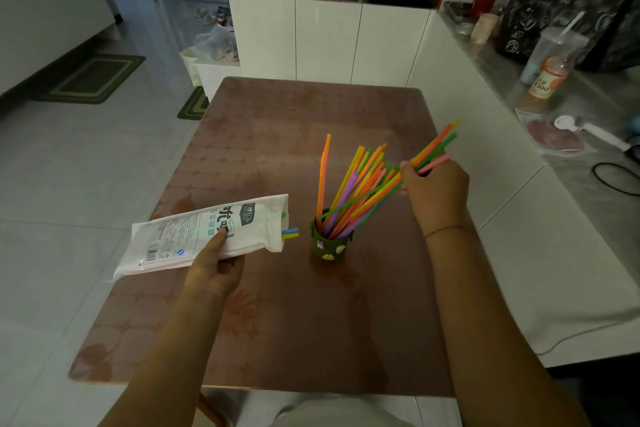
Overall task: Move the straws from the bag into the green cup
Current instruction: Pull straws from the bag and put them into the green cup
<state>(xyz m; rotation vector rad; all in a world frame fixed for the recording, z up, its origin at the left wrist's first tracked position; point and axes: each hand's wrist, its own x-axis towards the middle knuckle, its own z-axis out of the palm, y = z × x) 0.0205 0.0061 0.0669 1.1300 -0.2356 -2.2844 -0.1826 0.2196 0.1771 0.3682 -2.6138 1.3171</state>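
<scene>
A small green cup (327, 246) with stickers stands on the brown table (298, 322), a little right of centre. Several coloured straws (356, 184) lean out of it to the upper right, and one orange straw stands nearly upright. My right hand (434, 189) grips a bundle of straws (434, 147) whose lower ends reach down into the cup. My left hand (216, 263) holds the white printed straw bag (204, 232) above the table's left edge, its mouth facing the cup. A blue and a yellow straw tip (290, 233) poke out of the bag.
A white counter (519, 218) runs along the table's right side, holding a bottle (547, 74), a lidded drink cup with a straw (557, 45), dark bags and a cable. White cabinets (329, 38) stand behind the table. Tiled floor and mats lie to the left.
</scene>
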